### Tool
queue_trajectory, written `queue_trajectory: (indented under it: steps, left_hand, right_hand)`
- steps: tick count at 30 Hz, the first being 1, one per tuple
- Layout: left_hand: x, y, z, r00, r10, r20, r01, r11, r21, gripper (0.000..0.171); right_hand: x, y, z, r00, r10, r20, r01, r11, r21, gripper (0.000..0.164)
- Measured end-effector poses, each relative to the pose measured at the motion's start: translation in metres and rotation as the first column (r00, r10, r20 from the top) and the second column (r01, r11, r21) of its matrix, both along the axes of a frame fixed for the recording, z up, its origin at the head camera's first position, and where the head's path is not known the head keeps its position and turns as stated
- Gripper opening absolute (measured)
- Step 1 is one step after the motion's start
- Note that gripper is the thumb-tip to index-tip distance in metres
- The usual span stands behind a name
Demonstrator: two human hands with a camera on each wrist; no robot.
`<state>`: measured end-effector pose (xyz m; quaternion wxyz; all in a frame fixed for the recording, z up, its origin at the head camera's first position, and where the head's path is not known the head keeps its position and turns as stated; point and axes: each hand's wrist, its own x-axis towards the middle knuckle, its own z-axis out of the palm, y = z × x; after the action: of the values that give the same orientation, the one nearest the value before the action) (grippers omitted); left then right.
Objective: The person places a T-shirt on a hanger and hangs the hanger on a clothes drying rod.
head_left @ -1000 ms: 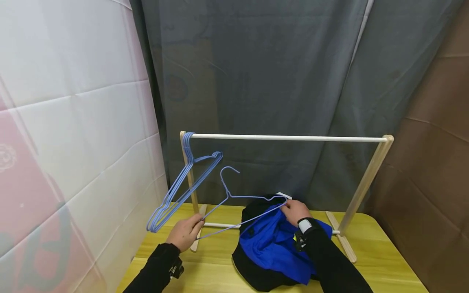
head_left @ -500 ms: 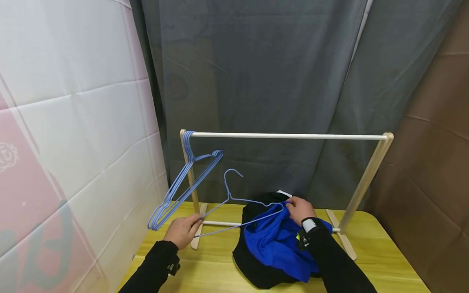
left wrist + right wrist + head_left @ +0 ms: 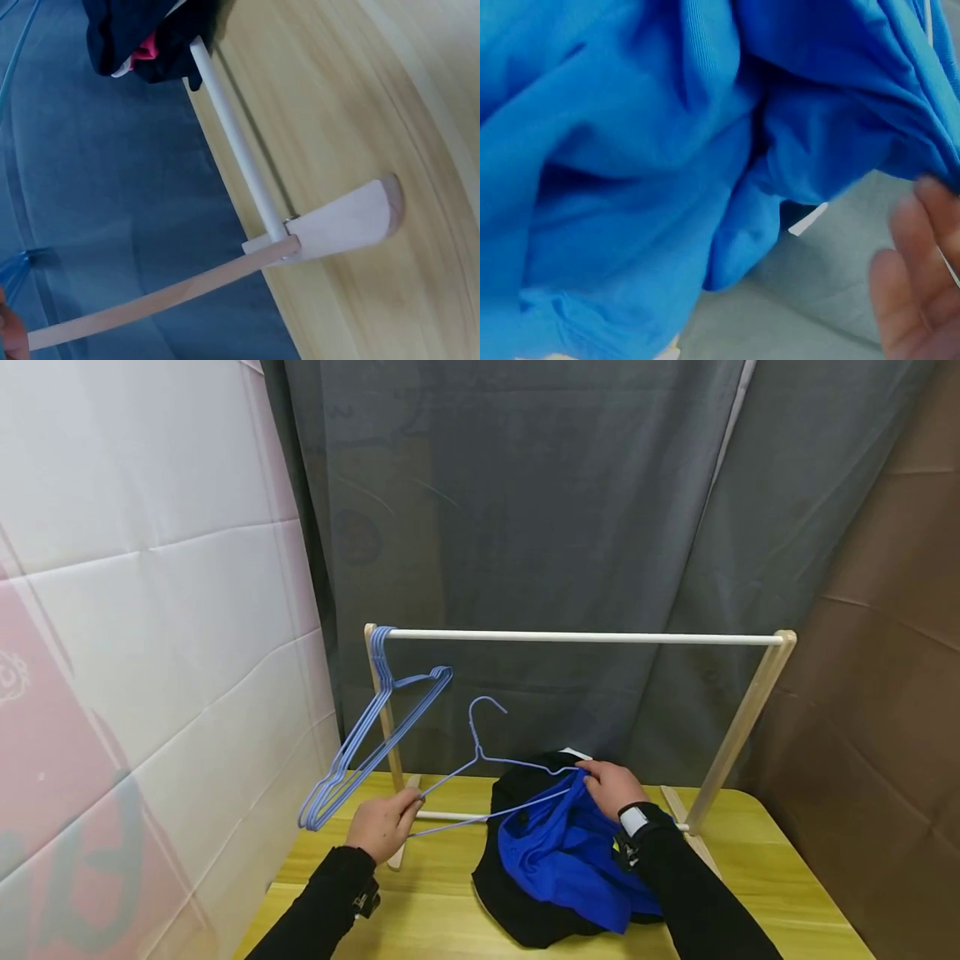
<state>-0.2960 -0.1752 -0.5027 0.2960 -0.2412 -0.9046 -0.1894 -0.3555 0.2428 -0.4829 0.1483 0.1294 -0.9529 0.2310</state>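
Note:
My left hand (image 3: 384,823) grips the left end of a light blue wire hanger (image 3: 477,762), held tilted with its hook up. The hanger's right end goes in at the edge of a bright blue garment (image 3: 573,860) bunched on the table. My right hand (image 3: 612,787) pinches that garment's upper edge beside the hanger end; in the right wrist view the fingers (image 3: 907,232) are at the cloth's edge. Black clothing (image 3: 517,906) lies under and around the blue cloth. Only a sliver of my left hand (image 3: 11,334) shows in the left wrist view.
Behind the hands stands a clothes rack with a white top rail (image 3: 585,636) and wooden legs (image 3: 738,735). Several matching blue hangers (image 3: 375,731) hang at the rail's left end. The wooden table (image 3: 772,877) has a grey curtain (image 3: 525,510) behind it.
The hanger has shifted slightly right, and its right end, earlier lying over the garment, is now under the blue edge. My right hand has drawn that edge over it.

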Motion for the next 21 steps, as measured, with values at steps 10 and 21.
queue_trajectory:
  steps: [10, 21]
  left_hand:
    - [0.0, 0.004, 0.013, 0.997, -0.038, -0.065, 0.041, 0.998, 0.042, 0.008]
    - [-0.004, 0.016, 0.029, 0.995, -0.061, -0.079, 0.065, 0.996, 0.053, 0.01]
  right_hand:
    - [-0.001, 0.01, 0.026, 0.974, 0.083, -0.212, -0.075, 0.996, 0.047, 0.012]
    - [0.004, -0.009, 0.049, 0.957, 0.145, -0.252, -0.133, 0.989, 0.067, 0.01]
